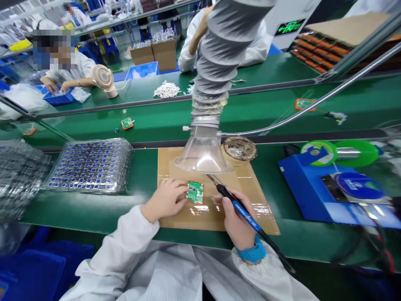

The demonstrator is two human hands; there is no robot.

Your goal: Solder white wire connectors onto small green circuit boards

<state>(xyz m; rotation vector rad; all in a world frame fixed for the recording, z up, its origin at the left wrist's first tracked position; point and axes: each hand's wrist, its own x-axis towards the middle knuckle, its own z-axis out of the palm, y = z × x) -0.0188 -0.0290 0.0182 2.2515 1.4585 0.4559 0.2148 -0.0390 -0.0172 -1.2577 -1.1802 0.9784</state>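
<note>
A small green circuit board (194, 192) with an orange edge lies on a tape-covered cardboard sheet (175, 219). My left hand (167, 198) grips the board's left edge between thumb and fingers. In my right hand (237, 217) is a blue and black soldering iron (241, 210), held like a pen. Its metal tip points up and left, above the board's right side and apart from it. Over the board hangs the clear hood (203, 152) of a grey fume duct (216, 62). A blue band (252, 251) circles my right wrist.
A round tin (239, 149) of solder bits stands behind the sheet. At right is a blue solder feeder (308, 188) with green reels. Stacked clear trays (90, 165) of small blue parts sit at left. Beyond, a green conveyor (156, 123) carries boards; co-workers sit across.
</note>
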